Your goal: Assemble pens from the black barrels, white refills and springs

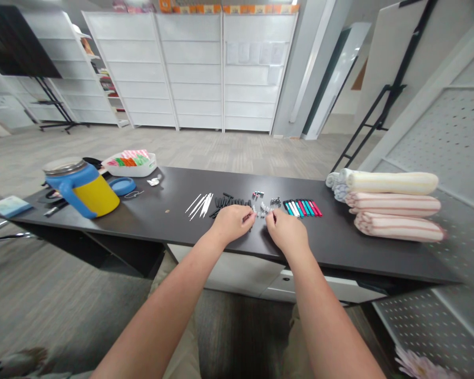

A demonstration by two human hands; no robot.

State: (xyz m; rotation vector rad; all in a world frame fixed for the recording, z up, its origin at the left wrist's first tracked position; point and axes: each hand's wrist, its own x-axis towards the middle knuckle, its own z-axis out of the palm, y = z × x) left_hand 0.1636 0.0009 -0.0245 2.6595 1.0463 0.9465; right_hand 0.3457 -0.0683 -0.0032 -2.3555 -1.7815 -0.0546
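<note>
My left hand [234,221] is closed in a pinch low over the dark desk, beside a pile of short black tubes [225,200]. My right hand [286,229] is closed the same way a little to the right. Whatever the fingertips hold is too small to make out. Small clear pieces [264,208] lie between and just beyond both hands. Thin white sticks [202,205] are spread left of the black tubes. Tiny metallic and coloured parts [257,195] and small dark parts [275,201] sit further back. Red, teal and white tubes with dark ends [303,208] lie in a row right of my right hand.
Rolled striped towels [395,203] are stacked at the desk's right end. On the left stand a blue and yellow mug [87,190], a blue lid [122,186] and a white basket [136,169] of colourful packets. Crumpled white material [154,181] lies near the basket.
</note>
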